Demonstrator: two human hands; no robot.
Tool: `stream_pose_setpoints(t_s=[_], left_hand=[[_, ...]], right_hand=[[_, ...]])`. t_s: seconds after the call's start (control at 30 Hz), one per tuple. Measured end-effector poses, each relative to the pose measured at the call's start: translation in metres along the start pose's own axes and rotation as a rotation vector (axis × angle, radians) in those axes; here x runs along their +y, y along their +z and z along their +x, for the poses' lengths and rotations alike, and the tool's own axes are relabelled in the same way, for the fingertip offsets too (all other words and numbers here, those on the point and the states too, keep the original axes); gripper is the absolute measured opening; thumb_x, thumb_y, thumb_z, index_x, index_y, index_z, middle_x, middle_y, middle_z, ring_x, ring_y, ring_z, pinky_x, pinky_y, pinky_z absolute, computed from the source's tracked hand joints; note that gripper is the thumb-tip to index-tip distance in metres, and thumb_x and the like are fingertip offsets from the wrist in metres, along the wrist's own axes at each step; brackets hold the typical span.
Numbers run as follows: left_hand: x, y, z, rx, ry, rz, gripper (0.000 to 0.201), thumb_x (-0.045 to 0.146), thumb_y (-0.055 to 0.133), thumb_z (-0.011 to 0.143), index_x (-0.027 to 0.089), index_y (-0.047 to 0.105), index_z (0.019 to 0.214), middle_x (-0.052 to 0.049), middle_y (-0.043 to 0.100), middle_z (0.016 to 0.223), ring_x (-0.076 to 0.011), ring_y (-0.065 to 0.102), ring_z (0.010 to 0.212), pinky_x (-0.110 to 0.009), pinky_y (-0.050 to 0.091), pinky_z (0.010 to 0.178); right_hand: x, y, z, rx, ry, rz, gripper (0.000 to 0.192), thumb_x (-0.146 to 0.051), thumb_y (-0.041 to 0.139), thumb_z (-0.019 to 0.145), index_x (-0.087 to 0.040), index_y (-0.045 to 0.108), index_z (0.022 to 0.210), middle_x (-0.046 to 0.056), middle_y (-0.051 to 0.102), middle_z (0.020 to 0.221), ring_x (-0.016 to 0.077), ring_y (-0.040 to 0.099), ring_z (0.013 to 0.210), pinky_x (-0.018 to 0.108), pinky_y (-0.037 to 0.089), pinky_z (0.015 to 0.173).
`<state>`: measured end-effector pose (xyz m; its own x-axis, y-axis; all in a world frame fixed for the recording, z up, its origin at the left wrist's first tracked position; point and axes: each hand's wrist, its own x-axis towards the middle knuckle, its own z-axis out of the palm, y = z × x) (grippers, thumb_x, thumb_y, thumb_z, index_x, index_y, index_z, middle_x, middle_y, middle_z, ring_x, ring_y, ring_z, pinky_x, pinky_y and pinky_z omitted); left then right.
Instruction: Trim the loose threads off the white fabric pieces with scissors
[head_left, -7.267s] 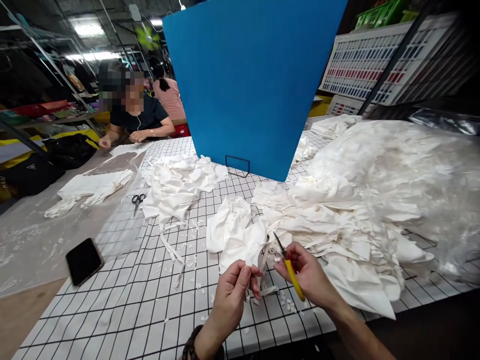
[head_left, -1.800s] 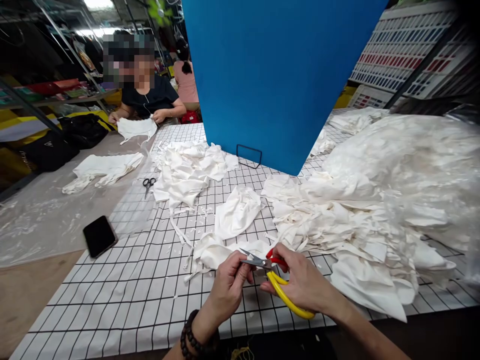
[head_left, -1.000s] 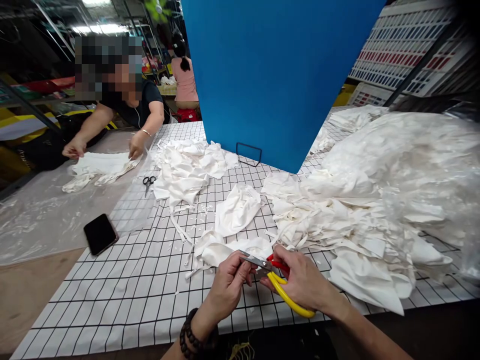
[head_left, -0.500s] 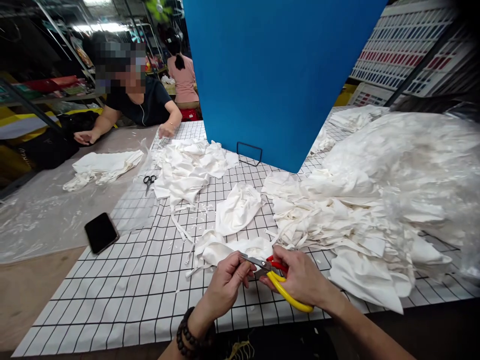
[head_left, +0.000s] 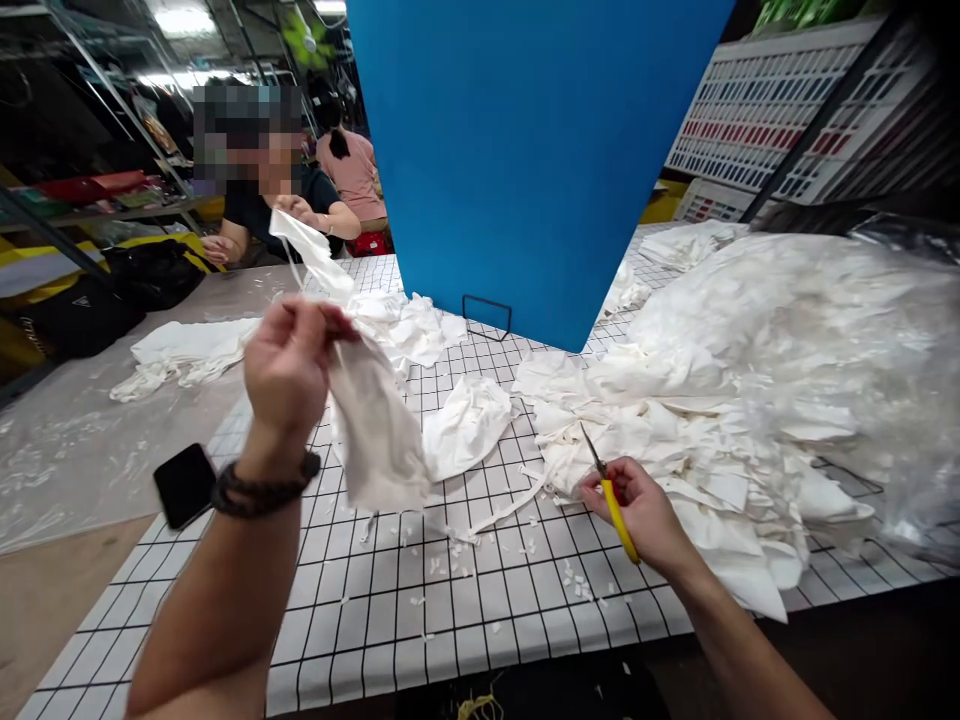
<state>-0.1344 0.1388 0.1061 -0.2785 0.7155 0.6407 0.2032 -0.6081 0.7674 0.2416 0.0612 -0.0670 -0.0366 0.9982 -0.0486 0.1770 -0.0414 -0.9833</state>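
My left hand [head_left: 289, 365] is raised and closed on a white cloth piece [head_left: 379, 430], which hangs blurred below the fingers. Scissors [head_left: 616, 515] with a yellow handle are in my right hand [head_left: 637, 510], their blades pointing up and away, beside a heap of white cloth pieces [head_left: 675, 440]. The fingers hide the other handle. Between the hands, another white cloth piece [head_left: 466, 428] lies on the grid-patterned cloth [head_left: 360, 610]. A thin white strap [head_left: 510, 508] trails near small white scraps [head_left: 450, 565].
A tall blue board [head_left: 525, 170] stands at mid-table. Clear plastic [head_left: 892, 370] covers the right side of the heap. A black phone [head_left: 184, 485] lies at the left. Across the table, a person [head_left: 247, 210] holds up a white cloth piece [head_left: 311, 245].
My left hand has moved up and left with the white cloth piece, away from the scissors. My right hand has shifted right with the scissors. The person opposite has lifted a cloth piece.
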Motion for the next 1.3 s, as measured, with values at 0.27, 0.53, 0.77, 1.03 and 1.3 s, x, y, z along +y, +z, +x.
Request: stream_pose_setpoints(t_s=[0.27, 0.53, 0.77, 1.03, 1.3], left_hand=[[-0.039, 0.009, 0.124, -0.267, -0.189, 0.878, 0.047, 0.023, 0.018, 0.099, -0.012, 0.05, 0.099, -0.015, 0.06, 0.115, -0.0147, 0.06, 0.101, -0.027, 0.045, 0.082], [-0.11, 0.097, -0.084, -0.902, -0.333, 0.864, 0.034, 0.036, 0.078, 0.069, 0.015, 0.069, 0.093, -0.008, 0.069, 0.096, -0.0225, 0.065, 0.083, -0.032, 0.05, 0.074], [-0.112, 0.094, -0.141, -0.943, -0.265, 0.848, 0.017, 0.021, 0.054, 0.084, 0.015, 0.069, 0.09, -0.011, 0.069, 0.085, -0.0237, 0.062, 0.082, -0.031, 0.043, 0.074], [-0.09, 0.05, -0.177, -0.861, -0.21, 0.716, 0.035, 0.031, 0.041, 0.095, 0.018, 0.07, 0.079, -0.007, 0.062, 0.076, -0.0181, 0.058, 0.072, -0.028, 0.042, 0.067], [-0.075, 0.013, -0.18, -0.773, -0.191, 0.701, 0.026, 0.023, 0.043, 0.095, 0.02, 0.069, 0.095, -0.01, 0.067, 0.098, -0.0232, 0.058, 0.093, -0.037, 0.042, 0.084]], right_hand=[[0.006, 0.015, -0.003, -0.03, 0.026, -0.067, 0.035, -0.045, 0.072, 0.074, -0.022, 0.046, 0.083, 0.003, 0.067, 0.083, 0.0188, 0.063, 0.075, 0.031, 0.051, 0.069], [0.02, 0.013, 0.0, -0.06, 0.044, -0.105, 0.03, -0.041, 0.067, 0.079, -0.022, 0.045, 0.085, 0.003, 0.065, 0.084, 0.0183, 0.062, 0.075, 0.031, 0.049, 0.069], [0.009, 0.026, 0.034, 0.044, 0.109, -0.345, 0.025, -0.043, 0.059, 0.079, -0.023, 0.044, 0.082, 0.002, 0.065, 0.077, 0.0184, 0.062, 0.068, 0.029, 0.047, 0.059], [-0.028, 0.09, 0.106, 0.058, 0.183, -0.596, 0.022, -0.023, 0.065, 0.073, -0.02, 0.049, 0.086, 0.011, 0.066, 0.089, 0.0285, 0.063, 0.092, 0.032, 0.043, 0.072], [-0.03, 0.095, 0.121, 0.125, 0.166, -0.457, 0.022, -0.028, 0.065, 0.074, -0.02, 0.047, 0.084, 0.011, 0.065, 0.087, 0.0273, 0.063, 0.088, 0.034, 0.046, 0.071]])
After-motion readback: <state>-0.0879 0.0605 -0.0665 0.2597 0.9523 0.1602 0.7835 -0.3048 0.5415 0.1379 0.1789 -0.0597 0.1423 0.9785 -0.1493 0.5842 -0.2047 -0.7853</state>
